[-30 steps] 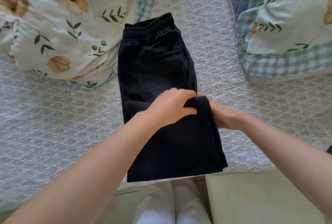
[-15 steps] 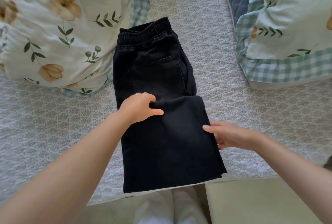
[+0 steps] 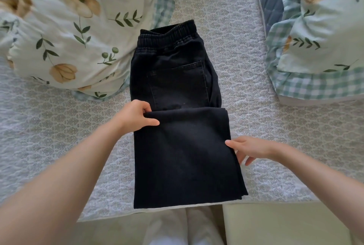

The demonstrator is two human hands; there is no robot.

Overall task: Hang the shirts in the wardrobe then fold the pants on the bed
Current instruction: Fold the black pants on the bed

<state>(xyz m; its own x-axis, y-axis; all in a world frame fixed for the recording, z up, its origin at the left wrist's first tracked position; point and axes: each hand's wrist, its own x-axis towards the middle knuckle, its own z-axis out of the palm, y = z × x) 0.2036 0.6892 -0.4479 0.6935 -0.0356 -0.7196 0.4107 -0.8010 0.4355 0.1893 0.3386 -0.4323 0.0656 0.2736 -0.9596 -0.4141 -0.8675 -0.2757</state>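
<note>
Head view: one camera looking down over the bed (image 3: 59,130)
Pants (image 3: 183,156): black, flat on the bed, elastic waistband at the far end, leg layer laid over the seat, its far edge just below the back pocket
Left hand (image 3: 134,117): pinches the left corner of that far edge, thumb on top, fingers curled under
Right hand (image 3: 250,148): fingers straight, loosely spread, thumb tip touching the leg layer's right edge
Floral quilt (image 3: 69,28): bunched just beside the pants' left
Pillow (image 3: 319,38): well apart, right

No readable text, label, brand or number anywhere; the pants (image 3: 185,156) show only plain black cloth.
</note>
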